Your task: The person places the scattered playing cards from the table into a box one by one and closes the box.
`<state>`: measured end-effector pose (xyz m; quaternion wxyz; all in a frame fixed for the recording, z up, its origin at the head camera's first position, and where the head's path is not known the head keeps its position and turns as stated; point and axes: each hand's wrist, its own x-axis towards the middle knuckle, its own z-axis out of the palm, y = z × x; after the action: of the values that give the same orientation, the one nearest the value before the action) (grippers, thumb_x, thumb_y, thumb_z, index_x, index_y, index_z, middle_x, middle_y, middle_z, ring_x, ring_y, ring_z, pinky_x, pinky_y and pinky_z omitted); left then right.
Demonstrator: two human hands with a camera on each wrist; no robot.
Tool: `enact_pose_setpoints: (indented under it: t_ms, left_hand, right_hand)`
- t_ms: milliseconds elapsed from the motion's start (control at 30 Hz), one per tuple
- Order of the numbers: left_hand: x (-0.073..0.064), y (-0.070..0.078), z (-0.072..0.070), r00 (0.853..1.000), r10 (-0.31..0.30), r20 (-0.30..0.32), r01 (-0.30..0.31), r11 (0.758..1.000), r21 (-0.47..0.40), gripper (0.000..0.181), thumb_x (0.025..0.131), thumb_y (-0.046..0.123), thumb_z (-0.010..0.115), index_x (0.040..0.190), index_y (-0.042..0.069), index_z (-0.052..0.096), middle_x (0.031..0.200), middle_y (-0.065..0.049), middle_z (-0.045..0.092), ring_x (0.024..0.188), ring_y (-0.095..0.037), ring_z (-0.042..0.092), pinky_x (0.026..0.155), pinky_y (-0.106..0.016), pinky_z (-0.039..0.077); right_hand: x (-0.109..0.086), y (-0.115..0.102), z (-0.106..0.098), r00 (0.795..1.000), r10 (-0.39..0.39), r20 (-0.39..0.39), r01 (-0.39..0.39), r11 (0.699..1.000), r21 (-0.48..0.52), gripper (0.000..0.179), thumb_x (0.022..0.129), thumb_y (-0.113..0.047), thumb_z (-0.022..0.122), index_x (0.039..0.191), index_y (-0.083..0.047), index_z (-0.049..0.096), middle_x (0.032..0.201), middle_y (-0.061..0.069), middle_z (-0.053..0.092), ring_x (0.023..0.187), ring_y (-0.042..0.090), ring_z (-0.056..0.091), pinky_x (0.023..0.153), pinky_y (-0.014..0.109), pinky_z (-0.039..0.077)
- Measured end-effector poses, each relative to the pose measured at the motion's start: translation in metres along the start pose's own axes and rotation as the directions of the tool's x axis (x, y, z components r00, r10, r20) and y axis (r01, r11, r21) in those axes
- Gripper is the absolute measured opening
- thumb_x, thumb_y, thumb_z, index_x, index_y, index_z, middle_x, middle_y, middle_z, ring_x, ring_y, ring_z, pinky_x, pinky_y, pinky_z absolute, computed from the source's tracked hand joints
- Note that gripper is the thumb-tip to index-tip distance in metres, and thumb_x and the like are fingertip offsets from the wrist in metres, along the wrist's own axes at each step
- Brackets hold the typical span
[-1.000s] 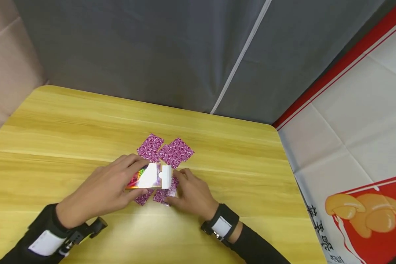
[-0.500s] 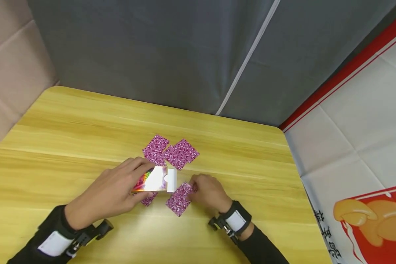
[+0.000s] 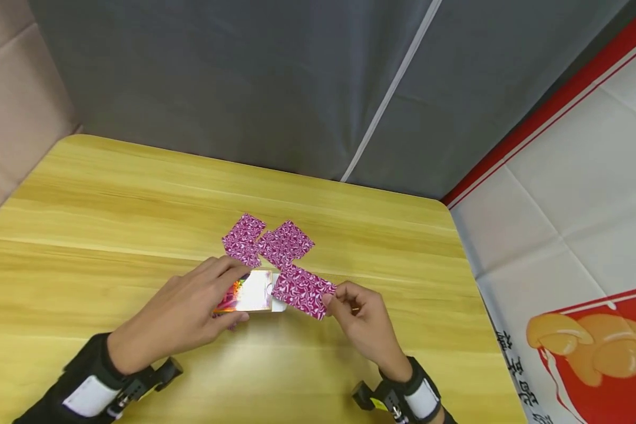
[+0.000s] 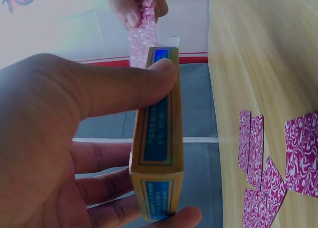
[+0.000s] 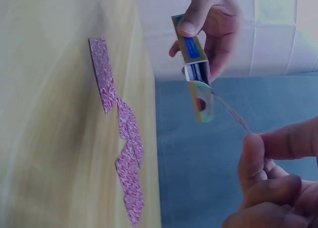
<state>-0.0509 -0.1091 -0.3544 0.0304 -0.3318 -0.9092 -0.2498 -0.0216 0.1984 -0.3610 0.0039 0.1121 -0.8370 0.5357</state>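
Observation:
My left hand (image 3: 177, 315) grips a small shiny card box (image 3: 255, 291) above the table, thumb along one narrow side in the left wrist view. The box's white end flap stands out to the right; in the right wrist view its mouth (image 5: 198, 71) is open, with thin edges visible inside. My right hand (image 3: 368, 324) pinches a purple-and-white patterned playing card (image 3: 303, 291) by one end. The card's far end reaches the open flap (image 5: 202, 103); whether it is inside the mouth cannot be told. More such cards (image 3: 245, 238) lie face down beyond the box.
Other overlapping cards (image 3: 287, 242) lie beside them on the yellow wooden table (image 3: 111, 200). A further card (image 5: 103, 74) lies apart, mostly hidden under the left hand in the head view. A grey curtain (image 3: 233, 82) stands behind the table's far edge.
My right hand drew a card rightward across the table, then lifted it and turned its free end toward the box mouth. My left hand still holds the box in nearly the same place.

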Motion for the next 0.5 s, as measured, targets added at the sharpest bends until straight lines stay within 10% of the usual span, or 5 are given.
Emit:
enact_pose_setpoints:
  t_ms: [500]
  left_hand:
    - [-0.004,0.005,0.002,0.996,0.077,-0.047,-0.076,0.997,0.029,0.066,0.086,0.038,0.082,0.14,0.007,0.059,0.127,-0.005,0.061,0.112,-0.021,0.06,0.054,-0.024,0.047]
  right_hand:
    - [0.011,0.003,0.003,0.977,0.073,0.201,-0.053,0.994,-0.101,0.021,0.094,-0.003,0.062,0.075,-0.01,0.067,0.072,0.007,0.068,0.054,0.007,0.049,0.045,0.021,0.036]
